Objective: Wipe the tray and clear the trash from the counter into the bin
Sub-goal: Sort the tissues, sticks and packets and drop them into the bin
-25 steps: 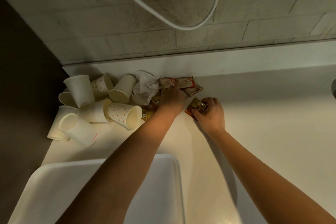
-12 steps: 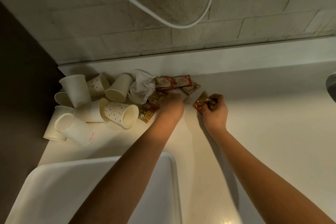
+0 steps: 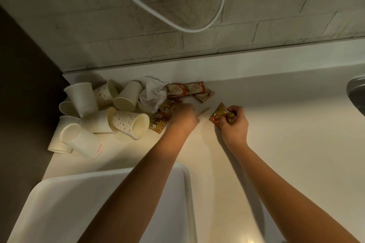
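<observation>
At the middle of the counter (image 3: 286, 124), the right hand (image 3: 234, 124) is closed around a bunch of orange sachets (image 3: 218, 115), pinching them against the surface. Just to its left, the left hand (image 3: 182, 117) is curled with its knuckles up, and a thin pale stick (image 3: 204, 112) pokes out from its fingers; whether the hand truly grips the stick or only covers it I cannot tell.

Beyond the left hand lie 2 brown sachets (image 3: 163, 116), touching each other, and behind them a crumpled tissue (image 3: 153, 94) and 3 creamer packets (image 3: 186, 89) near the back edge. Further left sits a heap of paper cups (image 3: 94, 112), most tipped on their sides, some plain and some dotted.

The risks, as I judge them: the right hand's bundle is loose and slippery, so adding more could let a sachet slide out; an opened sachet could spill powder on the counter; and a sweep towards the cups could roll one off the left edge, which they lie close to.

The cups whose mouths face the camera look empty. The white tray (image 3: 79, 203) sits nearest the person, under the left forearm, and its visible surface holds nothing. No bin is in view. A metal rim (image 3: 356, 92), perhaps a sink, shows at the right edge.
</observation>
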Available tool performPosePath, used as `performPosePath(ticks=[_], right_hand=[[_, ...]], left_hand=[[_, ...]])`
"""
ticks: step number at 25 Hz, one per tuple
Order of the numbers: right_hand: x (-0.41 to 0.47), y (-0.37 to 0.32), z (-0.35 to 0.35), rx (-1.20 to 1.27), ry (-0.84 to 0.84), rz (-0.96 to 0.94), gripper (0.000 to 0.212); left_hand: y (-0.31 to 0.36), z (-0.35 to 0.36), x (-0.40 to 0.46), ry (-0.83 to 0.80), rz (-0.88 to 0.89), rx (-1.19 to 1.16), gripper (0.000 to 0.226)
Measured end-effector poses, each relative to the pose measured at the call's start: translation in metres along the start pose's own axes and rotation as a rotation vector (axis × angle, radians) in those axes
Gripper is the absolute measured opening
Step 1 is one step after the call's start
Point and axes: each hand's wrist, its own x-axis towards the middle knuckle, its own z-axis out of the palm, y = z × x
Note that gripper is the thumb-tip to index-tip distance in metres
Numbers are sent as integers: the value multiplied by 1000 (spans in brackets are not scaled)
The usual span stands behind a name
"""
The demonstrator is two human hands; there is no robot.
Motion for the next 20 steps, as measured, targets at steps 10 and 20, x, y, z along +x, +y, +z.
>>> performPosePath(ticks=[10, 20], right_hand=[[-1, -1, 0, 2, -9, -17, 28], [2, -1, -3, 32, 37, 25, 29]], left_hand=[[19, 28, -19, 84, -107, 347, 27], [13, 12, -22, 122, -118, 142, 30]])
